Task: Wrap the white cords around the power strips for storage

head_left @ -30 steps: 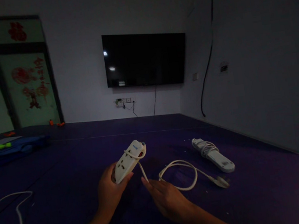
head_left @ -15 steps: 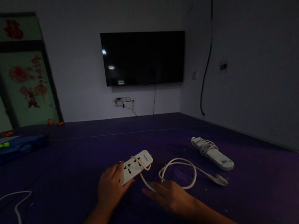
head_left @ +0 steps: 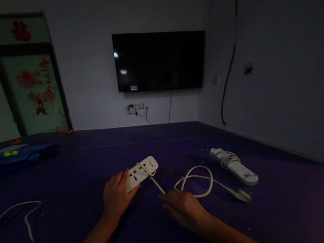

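My left hand (head_left: 117, 194) grips the near end of a white power strip (head_left: 136, 178), thumb along one side and fingers over the other. A loop of the strip's white cord (head_left: 157, 185) crosses its far half. Closed on that cord, my right hand (head_left: 184, 207) is just to the right of the strip. Beyond this hand the cord lies in a loose coil and ends in a plug (head_left: 241, 195) on the purple surface. Farther right rests a second white power strip (head_left: 237, 169), its own cord wound around it.
The purple surface (head_left: 128, 222) reaches the walls. At left lie another white cable (head_left: 28, 224) and a pile of blue cloth (head_left: 33, 152) with a bright green item (head_left: 10, 153). A television (head_left: 161, 61) hangs on the back wall, and a dark cable (head_left: 227, 74) dangles at right.
My left hand and the held power strip have shifted slightly up and left. The cord between the strip and my right hand is now straighter. The whole view has turned a little left.
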Demonstrator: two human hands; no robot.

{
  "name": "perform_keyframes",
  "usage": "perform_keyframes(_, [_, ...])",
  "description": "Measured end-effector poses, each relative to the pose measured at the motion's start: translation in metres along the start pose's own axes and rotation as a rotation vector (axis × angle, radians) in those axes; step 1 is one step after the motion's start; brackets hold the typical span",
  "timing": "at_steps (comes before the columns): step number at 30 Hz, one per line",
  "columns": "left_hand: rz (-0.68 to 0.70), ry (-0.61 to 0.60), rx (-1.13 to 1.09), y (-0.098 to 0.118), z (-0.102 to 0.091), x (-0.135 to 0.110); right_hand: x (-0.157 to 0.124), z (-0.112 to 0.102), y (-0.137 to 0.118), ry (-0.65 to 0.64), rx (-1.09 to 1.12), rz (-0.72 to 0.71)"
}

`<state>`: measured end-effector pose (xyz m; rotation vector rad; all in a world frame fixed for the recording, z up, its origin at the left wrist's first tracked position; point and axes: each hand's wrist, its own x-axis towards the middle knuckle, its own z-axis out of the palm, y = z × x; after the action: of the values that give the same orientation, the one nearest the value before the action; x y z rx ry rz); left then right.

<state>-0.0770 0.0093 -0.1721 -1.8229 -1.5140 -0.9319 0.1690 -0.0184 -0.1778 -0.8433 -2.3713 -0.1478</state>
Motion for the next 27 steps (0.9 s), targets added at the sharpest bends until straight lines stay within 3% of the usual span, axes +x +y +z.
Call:
perform_keyframes(4, [-0.088,-0.059,0.007,-0.0017,0.0023,0.0011,0.0004,0.0005,-0.0011,-0.057,0.008,-0.064])
perform_keyframes(12, [-0.141,-0.102,0.011,-0.0033,-0.0006,0.005,0.0025,-0.0023,-0.0024,-0.106,-0.002,-0.041])
perform_keyframes(27, [-0.151,-0.131,-0.024,-0.0091,0.0082,0.0029,0.0014,0.0053,0.005,-0.157,-0.064,-0.066])
